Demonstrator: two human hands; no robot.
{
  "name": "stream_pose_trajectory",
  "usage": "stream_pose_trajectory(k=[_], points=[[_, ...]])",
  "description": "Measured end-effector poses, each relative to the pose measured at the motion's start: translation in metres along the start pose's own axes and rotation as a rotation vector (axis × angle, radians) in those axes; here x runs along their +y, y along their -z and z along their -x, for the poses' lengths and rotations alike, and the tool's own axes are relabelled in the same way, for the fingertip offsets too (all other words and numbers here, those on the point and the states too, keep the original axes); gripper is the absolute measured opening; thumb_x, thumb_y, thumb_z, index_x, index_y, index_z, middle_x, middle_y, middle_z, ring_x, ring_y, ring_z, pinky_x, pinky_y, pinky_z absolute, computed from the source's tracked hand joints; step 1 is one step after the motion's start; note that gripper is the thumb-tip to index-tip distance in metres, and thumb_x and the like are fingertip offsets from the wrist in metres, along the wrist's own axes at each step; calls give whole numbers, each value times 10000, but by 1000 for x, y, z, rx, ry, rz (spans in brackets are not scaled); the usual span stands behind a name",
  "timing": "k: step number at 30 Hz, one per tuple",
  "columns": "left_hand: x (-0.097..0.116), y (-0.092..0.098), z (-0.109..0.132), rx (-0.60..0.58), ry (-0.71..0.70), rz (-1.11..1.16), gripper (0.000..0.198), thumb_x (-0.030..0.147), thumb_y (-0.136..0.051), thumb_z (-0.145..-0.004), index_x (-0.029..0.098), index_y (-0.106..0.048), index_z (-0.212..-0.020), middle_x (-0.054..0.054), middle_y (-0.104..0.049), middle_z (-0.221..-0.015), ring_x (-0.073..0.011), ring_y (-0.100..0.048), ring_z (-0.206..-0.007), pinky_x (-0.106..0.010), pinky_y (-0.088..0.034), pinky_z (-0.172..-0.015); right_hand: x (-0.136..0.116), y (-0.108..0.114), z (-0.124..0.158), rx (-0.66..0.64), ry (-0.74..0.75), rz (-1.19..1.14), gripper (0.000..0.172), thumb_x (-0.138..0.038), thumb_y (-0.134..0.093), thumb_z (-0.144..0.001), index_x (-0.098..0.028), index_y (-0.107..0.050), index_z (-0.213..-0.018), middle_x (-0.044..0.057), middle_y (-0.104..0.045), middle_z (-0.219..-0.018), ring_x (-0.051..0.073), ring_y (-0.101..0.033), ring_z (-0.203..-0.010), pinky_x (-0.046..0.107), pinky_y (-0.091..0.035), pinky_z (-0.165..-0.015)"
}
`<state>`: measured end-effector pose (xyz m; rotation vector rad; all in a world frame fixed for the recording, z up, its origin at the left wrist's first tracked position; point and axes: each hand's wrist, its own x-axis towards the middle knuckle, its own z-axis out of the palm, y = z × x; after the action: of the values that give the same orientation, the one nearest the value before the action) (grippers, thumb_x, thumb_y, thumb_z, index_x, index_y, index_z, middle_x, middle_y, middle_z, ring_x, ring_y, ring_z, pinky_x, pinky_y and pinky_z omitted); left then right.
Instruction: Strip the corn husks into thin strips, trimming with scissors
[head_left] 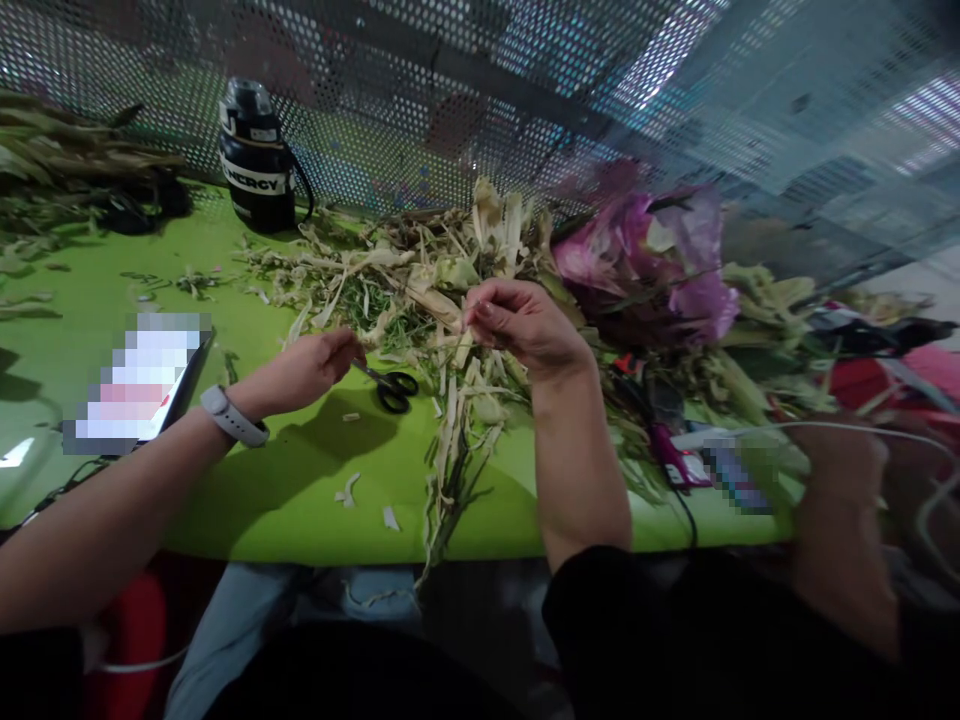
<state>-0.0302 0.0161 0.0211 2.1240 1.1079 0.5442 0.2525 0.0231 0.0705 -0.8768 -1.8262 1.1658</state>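
Observation:
My left hand (330, 360) is held above the green tabletop with its fingers closed. Whatever sits between those fingers is hidden. Close by it are black-handled scissors (395, 391), their blades pointing towards the hand; I cannot tell whether the two touch. My right hand (517, 322) is raised in front of a heap of dried husk strips (442, 275), thumb and fingertips pinched together. Anything in that pinch is too small to make out. Below it, a bundle of pale, stringy husk strips (457, 450) trails over the table's front edge.
A black bottle (256, 165) stands at the back left, near a perforated metal panel (390, 90). A phone (139, 380) lies on the left. To the right are a pink plastic bag (645, 265), a cable (810, 428) and another person's arm (844, 520).

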Motion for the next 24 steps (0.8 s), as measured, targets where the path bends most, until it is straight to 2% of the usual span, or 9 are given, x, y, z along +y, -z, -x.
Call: stream_pose_trajectory(k=[5, 8, 10, 12, 15, 17, 19, 21, 24], points=[[17, -7, 10, -334, -159, 154, 189, 265, -486, -913, 160, -642, -932, -39, -635, -800, -144, -546, -684, -255, -415, -656, -10, -21, -4, 62, 194, 104, 324, -488, -681, -833, -173, -683, -757, -3, -589, -709, 83, -494, -636, 218, -394, -583], [26, -12, 16, -581, -264, 397, 196, 284, -519, -917, 151, -650, -858, -18, -564, -699, -122, -499, -612, -230, -405, -593, 1, -30, -15, 70, 178, 195, 332, -492, -652, -853, -170, -695, -785, -1, -602, -732, 91, -505, -661, 235, -406, -625], [29, -10, 19, -688, -234, 587, 231, 309, -484, -950, 147, -639, -895, 11, -475, -628, -95, -404, -517, -213, -347, -496, 17, -29, -23, 21, 101, 258, 335, -490, -667, -836, -160, -707, -796, 1, -612, -728, 98, -512, -676, 241, -405, -641], [27, -3, 21, -584, -178, 796, 216, 329, -470, -966, 159, -602, -943, 38, -407, -605, -71, -317, -467, -195, -267, -442, 37, -23, -29, -91, -21, 280, 371, -518, -686, -798, -148, -712, -785, -3, -607, -685, 101, -502, -646, 242, -395, -617], [18, 17, 18, -188, -193, 963, 163, 333, -523, -936, 179, -570, -906, 64, -330, -579, -59, -245, -449, -188, -256, -448, 56, -7, -32, -206, -174, 226, 420, -554, -708, -745, -138, -728, -798, 8, -638, -698, 110, -522, -648, 251, -409, -629], [11, 30, 15, -130, -187, 799, 201, 355, -477, -951, 187, -575, -898, 56, -350, -579, -66, -267, -444, -189, -263, -448, 60, 4, -29, -148, -201, 258, 404, -532, -746, -710, -136, -740, -790, 9, -645, -690, 113, -525, -648, 254, -403, -638], [5, 37, 12, -338, -138, 329, 206, 333, -495, -935, 166, -613, -917, -6, -515, -680, -100, -442, -536, -212, -349, -503, 56, 15, -25, -24, -187, 278, 403, -531, -755, -701, -137, -747, -785, 6, -643, -672, 112, -517, -635, 255, -391, -633], [1, 37, 10, -339, -78, -128, 226, 271, -445, -937, 142, -631, -940, -75, -628, -819, -149, -549, -653, -252, -408, -599, 50, 24, -20, 78, -158, 261, 409, -538, -754, -703, -139, -748, -793, 11, -653, -688, 117, -527, -647, 259, -395, -649], [-4, 33, 11, -387, -60, -457, 334, 209, -316, -962, 121, -606, -1101, -138, -684, -955, -217, -631, -780, -304, -441, -680, 40, 31, -15, 67, -149, 218, 395, -533, -768, -697, -145, -723, -755, 15, -658, -719, 130, -562, -693, 266, -422, -706]])
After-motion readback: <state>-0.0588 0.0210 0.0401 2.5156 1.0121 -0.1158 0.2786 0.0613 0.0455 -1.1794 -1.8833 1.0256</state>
